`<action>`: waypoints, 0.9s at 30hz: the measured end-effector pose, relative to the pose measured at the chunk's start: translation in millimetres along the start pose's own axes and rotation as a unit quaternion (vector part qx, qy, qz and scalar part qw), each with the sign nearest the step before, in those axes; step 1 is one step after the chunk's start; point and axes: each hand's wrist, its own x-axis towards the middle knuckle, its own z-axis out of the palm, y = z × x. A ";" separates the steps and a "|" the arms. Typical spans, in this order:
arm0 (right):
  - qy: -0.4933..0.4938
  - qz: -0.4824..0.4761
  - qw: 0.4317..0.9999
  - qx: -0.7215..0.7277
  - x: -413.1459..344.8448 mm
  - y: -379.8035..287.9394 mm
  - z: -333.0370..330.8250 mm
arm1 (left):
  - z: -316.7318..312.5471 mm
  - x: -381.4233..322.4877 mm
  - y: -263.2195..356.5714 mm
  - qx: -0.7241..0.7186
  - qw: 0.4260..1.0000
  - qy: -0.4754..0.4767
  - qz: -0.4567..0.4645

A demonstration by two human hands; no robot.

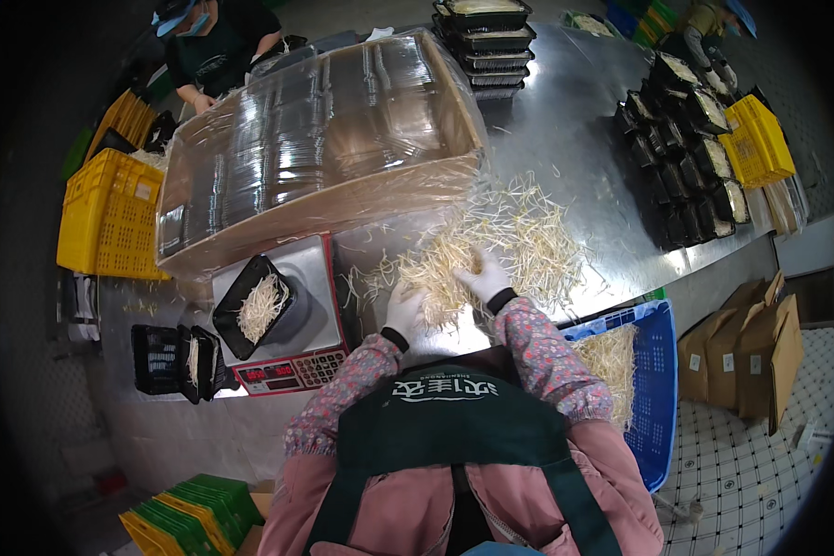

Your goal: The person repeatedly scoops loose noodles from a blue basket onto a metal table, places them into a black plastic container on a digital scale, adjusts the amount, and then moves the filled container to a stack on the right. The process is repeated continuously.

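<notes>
Loose bean sprouts (pixel 521 229) lie spread over the steel table. My two white-gloved hands hold a thick clump of them near the table's front edge. My left hand (pixel 404 309) presses its left side, while my right hand (pixel 485 276) reaches in from the right; sprouts partly hide the fingertips of both. Left of my hands, a black plastic tray (pixel 236 309) partly filled with sprouts rests tilted on the steel plate of a red digital scale (pixel 333 323), its display lit. Beside the scale sit more black trays (pixel 156 358), one with sprouts inside.
A large carton (pixel 333 201) of clear plastic lids stands behind the scale. Filled trays are stacked at the back (pixel 486 62) and right (pixel 688 167). A blue crate (pixel 657 396) of sprouts is by my right elbow. Yellow crates (pixel 108 215) flank the table. Two co-workers (pixel 215 48) stand beyond.
</notes>
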 end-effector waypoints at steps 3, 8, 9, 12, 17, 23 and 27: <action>-0.074 0.019 0.994 0.073 -5.7 -39.1 9.1 | 15.1 11.7 10.3 -0.049 0.995 -0.033 0.082; -0.202 0.154 0.826 0.504 -9.2 -35.9 -23.8 | 21.9 -21.0 38.3 -0.140 0.982 -0.115 0.051; -0.208 0.179 0.822 0.499 -4.5 -30.1 -17.3 | 16.4 -7.8 33.5 -0.138 0.980 -0.144 0.000; -0.183 0.103 0.856 0.472 -9.8 -11.6 -11.5 | 11.5 -4.7 33.7 -0.049 0.985 -0.165 0.019; -0.097 0.089 0.946 0.296 -0.3 28.2 -23.8 | -20.3 18.2 18.0 -0.015 0.998 -0.039 0.042; -0.085 0.176 0.903 0.383 -4.5 48.1 -42.4 | -50.9 14.2 13.8 -0.002 0.998 -0.018 0.066; -0.020 0.192 0.932 0.306 -11.5 64.5 -46.7 | -40.1 -7.7 32.0 0.026 0.998 0.041 0.031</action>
